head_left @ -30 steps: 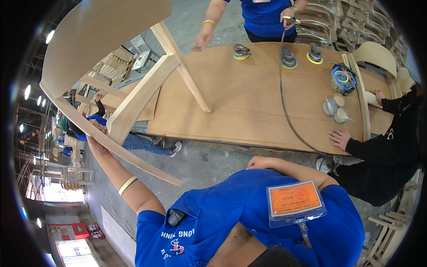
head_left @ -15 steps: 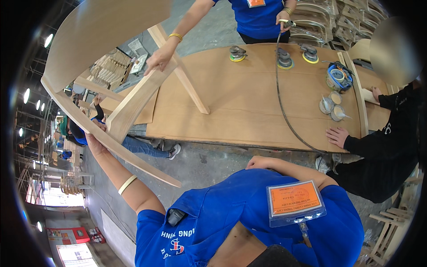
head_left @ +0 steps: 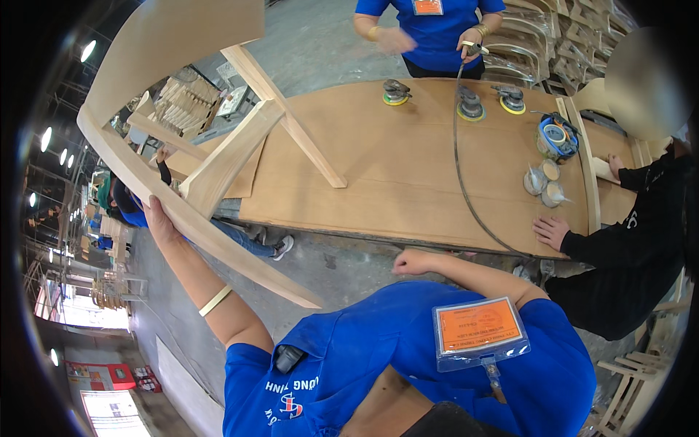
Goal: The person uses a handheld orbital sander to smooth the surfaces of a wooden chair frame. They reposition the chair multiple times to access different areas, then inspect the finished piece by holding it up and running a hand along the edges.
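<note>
An unfinished pale wooden chair (head_left: 227,162) is tilted at the left, its broad curved panel (head_left: 167,54) uppermost. One straight leg of the chair comes down to the cardboard-covered table (head_left: 408,175). My left hand (head_left: 162,222) is closed round the long curved leg nearest me, its fingers partly hidden behind the wood. The lower end of that leg points toward my chest. My right hand (head_left: 413,262) is curled into a loose fist in front of my body, short of the table's near edge, with nothing visible in it.
Several sanders (head_left: 397,92) lie along the table's far side, near a blue tub (head_left: 557,138) and small cups (head_left: 542,182). A black hose (head_left: 460,153) crosses the table. A co-worker in blue (head_left: 440,33) stands opposite; another in black (head_left: 619,240) leans in from the right.
The co-worker opposite has let go of the chair and drawn that hand back. The chair's near leg has swung slightly toward me and right. My right hand has moved a little left.
</note>
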Tool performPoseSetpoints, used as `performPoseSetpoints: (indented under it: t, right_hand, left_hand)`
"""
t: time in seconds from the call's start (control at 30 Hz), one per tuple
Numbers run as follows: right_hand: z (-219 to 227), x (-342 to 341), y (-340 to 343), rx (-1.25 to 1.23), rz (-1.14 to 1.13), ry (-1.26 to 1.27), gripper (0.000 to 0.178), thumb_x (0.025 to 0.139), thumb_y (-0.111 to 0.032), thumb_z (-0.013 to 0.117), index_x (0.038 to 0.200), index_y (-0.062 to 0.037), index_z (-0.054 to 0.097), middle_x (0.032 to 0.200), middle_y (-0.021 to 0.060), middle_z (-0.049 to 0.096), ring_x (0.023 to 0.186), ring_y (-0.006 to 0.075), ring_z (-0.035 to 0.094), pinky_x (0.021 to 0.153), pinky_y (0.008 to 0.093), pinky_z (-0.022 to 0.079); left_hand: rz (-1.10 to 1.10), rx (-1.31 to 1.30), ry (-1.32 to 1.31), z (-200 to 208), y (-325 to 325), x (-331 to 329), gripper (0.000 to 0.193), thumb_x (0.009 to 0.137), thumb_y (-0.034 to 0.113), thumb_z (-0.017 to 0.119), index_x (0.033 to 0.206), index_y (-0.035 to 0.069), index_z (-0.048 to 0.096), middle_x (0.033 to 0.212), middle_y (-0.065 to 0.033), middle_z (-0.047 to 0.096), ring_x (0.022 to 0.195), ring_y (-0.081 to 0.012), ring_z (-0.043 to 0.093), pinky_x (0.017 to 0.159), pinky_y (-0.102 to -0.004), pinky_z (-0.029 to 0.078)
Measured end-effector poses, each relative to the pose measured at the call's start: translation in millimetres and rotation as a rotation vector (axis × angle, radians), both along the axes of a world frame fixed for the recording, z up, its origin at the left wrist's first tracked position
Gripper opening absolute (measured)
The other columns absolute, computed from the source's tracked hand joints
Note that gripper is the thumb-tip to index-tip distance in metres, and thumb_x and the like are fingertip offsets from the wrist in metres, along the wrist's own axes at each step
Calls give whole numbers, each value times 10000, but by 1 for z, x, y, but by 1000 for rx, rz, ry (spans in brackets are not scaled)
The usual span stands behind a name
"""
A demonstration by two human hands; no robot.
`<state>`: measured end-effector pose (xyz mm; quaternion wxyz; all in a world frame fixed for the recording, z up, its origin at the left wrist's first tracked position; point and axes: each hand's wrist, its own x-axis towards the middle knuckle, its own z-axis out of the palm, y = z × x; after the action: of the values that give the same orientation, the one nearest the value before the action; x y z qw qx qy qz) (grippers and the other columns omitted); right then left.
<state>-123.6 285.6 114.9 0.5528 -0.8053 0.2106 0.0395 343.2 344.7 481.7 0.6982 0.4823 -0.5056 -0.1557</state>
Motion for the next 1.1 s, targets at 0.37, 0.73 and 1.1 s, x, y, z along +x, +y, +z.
performPoseSetpoints:
  t: [0.37,0.73,1.1]
  right_hand:
    - [133,44,5,-11,-81,-380,548,837,-349,713,1244,-29,536,1028,118,578,892,210,571,810,334,479]
    - [128,37,27,-62,24,-360,702,824,-377,716,1373,-50,425,1118,123,535,958,228,554,845,344,468]
    - [121,35,25,27,61,-305,644,830,-343,702,1342,-36,461,1062,112,580,891,217,581,800,344,485]
  left_hand:
    - [191,-34,-92,26,-34,-108,660,843,295,737,1324,-41,435,1193,-172,578,1032,-231,588,873,-311,482]
    - [341,-37,-211,33,-62,-158,657,804,325,778,1257,-52,487,1151,-153,598,1003,-207,591,868,-302,469]
    - [294,-92,-124,33,-74,-192,558,895,300,683,1278,-56,487,1125,-132,621,959,-174,599,825,-273,472]
